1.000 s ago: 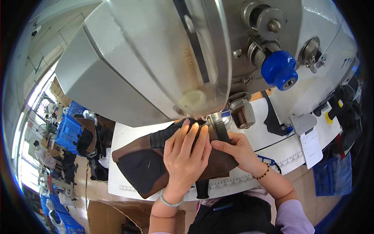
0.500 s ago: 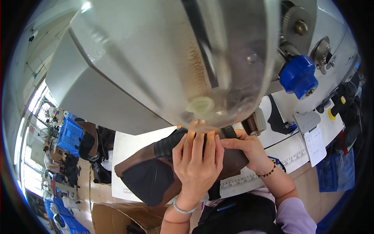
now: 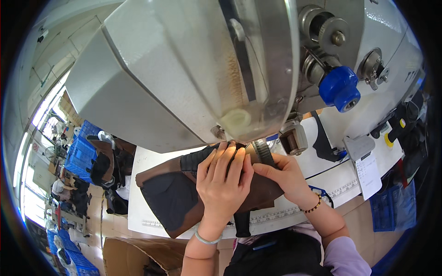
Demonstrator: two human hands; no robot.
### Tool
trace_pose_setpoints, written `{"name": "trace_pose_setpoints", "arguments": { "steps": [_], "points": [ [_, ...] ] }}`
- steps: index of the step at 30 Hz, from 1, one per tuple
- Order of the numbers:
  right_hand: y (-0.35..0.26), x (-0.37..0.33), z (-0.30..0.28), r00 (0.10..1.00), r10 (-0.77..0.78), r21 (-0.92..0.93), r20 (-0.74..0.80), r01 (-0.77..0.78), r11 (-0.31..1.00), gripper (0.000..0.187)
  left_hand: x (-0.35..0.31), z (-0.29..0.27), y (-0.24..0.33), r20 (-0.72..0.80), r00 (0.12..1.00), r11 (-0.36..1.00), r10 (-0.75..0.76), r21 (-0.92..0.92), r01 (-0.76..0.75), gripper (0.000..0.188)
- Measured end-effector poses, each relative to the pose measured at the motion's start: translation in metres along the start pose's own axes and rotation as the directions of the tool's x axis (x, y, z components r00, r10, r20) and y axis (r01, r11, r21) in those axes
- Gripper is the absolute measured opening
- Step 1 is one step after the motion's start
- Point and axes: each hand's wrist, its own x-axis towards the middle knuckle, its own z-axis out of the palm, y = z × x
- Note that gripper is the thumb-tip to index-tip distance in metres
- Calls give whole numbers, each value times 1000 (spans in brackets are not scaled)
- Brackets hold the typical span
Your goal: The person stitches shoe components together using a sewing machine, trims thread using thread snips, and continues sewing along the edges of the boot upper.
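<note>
A brown and black piece (image 3: 168, 198), which looks like a leather boot upper with ribbed padding, lies on the white table (image 3: 142, 216) under a sewing machine head (image 3: 152, 92). My left hand (image 3: 223, 181) rests flat on the piece, fingers stretched toward the needle area and slightly apart. At the piece's right edge, my right hand (image 3: 292, 181) grips it beside a dark ribbed band (image 3: 262, 154), thumb on top and the other fingers largely hidden. A clear guard (image 3: 271, 110) and the machine head cover the needle and stitching point.
A blue knob (image 3: 338, 87) juts from the machine's right side. Farther right lie a black strap-like piece (image 3: 323, 142) and a paper slip (image 3: 368, 175). A ruler strip (image 3: 276, 214) runs along the table's front edge. A cardboard box (image 3: 133, 255) stands below; blue crates (image 3: 80, 154) sit left.
The head view has shifted a little. Both hands stay on the piece, and my left fingertips sit slightly lower and left. More of the ribbed band shows beside my right thumb.
</note>
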Motion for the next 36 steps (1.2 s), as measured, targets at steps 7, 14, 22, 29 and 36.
{"name": "trace_pose_setpoints", "arguments": {
  "steps": [7, 14, 22, 29, 36],
  "points": [
    [8, -5, 7, 988, -151, -75, -43, 147, 986, 23, -3, 2, -8, -35, 999, 997, -6, -79, 3, 15],
    [7, -3, 6, 995, -78, 107, -55, 84, 991, 19, 1, -2, 0, 25, 1000, 1000, -15, -26, 16, 16],
    [-3, -1, 5, 999, 1, 193, -54, 9, 981, 17, 2, 0, 5, 32, 999, 998, -33, 54, 31, 10],
    [-1, 1, 8, 997, 8, 175, -80, 6, 985, 16, 5, -1, 0, 16, 1000, 999, -8, 53, 7, 10],
    [1, -1, 17, 995, -35, 156, -94, 49, 987, 16, 4, 0, -9, -19, 1000, 1000, 5, -28, -5, 10]
  ]
}}
